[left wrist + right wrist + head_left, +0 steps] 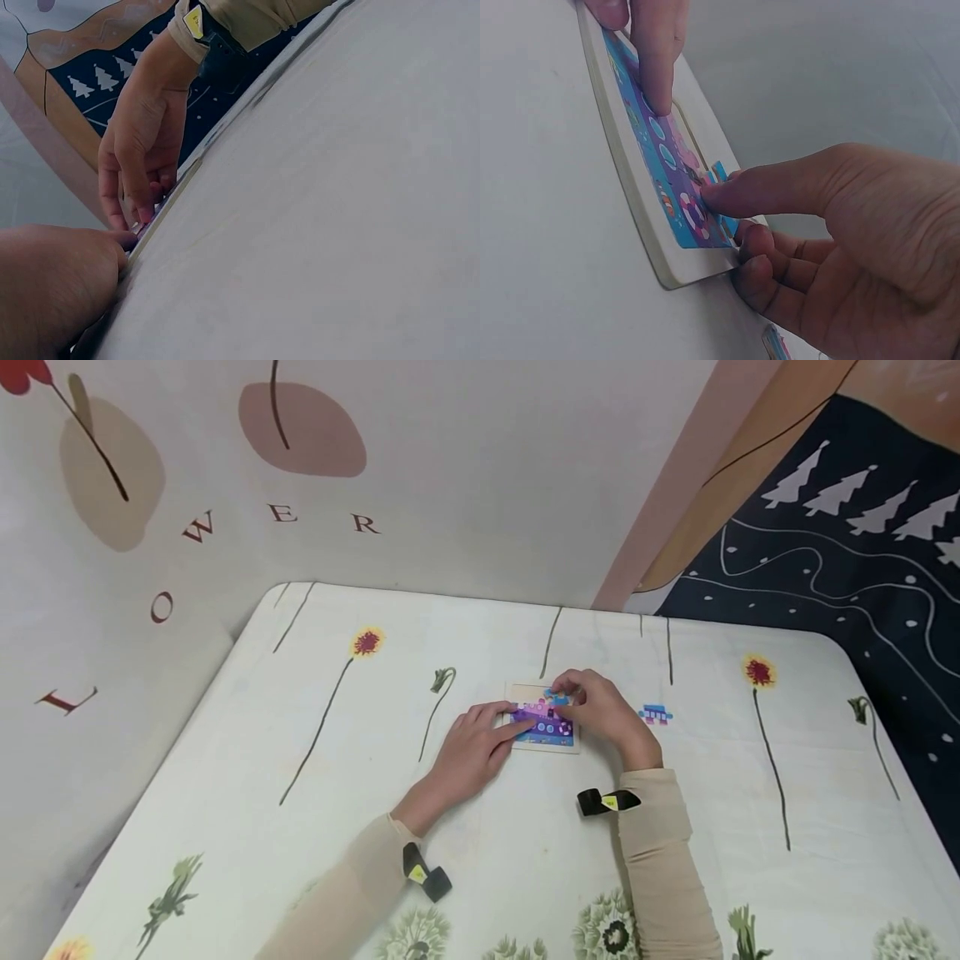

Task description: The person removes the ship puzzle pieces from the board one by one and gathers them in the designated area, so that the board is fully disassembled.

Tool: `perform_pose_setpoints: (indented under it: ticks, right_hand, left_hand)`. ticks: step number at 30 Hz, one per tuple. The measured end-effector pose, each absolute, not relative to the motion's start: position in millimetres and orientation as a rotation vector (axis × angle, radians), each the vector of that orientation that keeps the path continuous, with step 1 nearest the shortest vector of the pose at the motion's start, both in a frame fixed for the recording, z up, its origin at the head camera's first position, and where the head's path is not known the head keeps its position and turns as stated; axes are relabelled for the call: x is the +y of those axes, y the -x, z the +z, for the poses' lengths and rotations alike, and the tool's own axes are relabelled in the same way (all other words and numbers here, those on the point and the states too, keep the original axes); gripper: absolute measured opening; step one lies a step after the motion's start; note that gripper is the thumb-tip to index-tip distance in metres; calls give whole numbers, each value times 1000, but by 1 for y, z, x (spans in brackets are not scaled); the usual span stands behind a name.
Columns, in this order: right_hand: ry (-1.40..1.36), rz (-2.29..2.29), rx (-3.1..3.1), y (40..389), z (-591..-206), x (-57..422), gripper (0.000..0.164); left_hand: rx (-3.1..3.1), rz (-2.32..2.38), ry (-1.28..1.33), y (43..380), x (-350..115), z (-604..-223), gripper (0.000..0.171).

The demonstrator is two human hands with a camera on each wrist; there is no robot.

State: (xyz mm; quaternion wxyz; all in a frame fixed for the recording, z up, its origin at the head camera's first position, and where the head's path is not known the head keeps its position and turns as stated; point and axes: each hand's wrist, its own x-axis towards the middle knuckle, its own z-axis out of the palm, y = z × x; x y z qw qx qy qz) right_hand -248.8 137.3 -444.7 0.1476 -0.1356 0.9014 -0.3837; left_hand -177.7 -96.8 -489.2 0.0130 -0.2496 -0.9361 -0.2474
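Observation:
A small jigsaw puzzle (544,735) with a purple and blue sea picture lies in a pale tray (543,748) on the table. My left hand (467,750) rests at the tray's left side, its extended fingers touching the assembled pieces; one finger (656,71) presses the picture in the right wrist view. With thumb and fingers, my right hand (606,717) pinches a blue puzzle piece (719,171) at the puzzle's upper right part. The fingers partly hide that piece, so whether it is seated cannot be told. In the left wrist view, the tray edge (178,193) appears side-on.
Right of the tray lies a loose blue and pink piece or joined pieces (656,714). The table has a white flower-print cloth (465,635). A printed wall hanging (480,485) stands behind, with a dark tree-patterned one (825,552) at the right.

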Motion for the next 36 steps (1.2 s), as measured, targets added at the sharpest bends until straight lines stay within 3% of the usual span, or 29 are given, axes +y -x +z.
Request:
perform_pose_setpoints:
  ticks: [9,36]
  right_hand:
    - [421,-1116,2606,249,-444,137,36]
    - [332,-1299,2597,248,-450,151,27]
  left_hand:
    - [-2907,-783,767,178,-97,-490,43]
    - [-2923,-711,794,178,-98,-488,42]
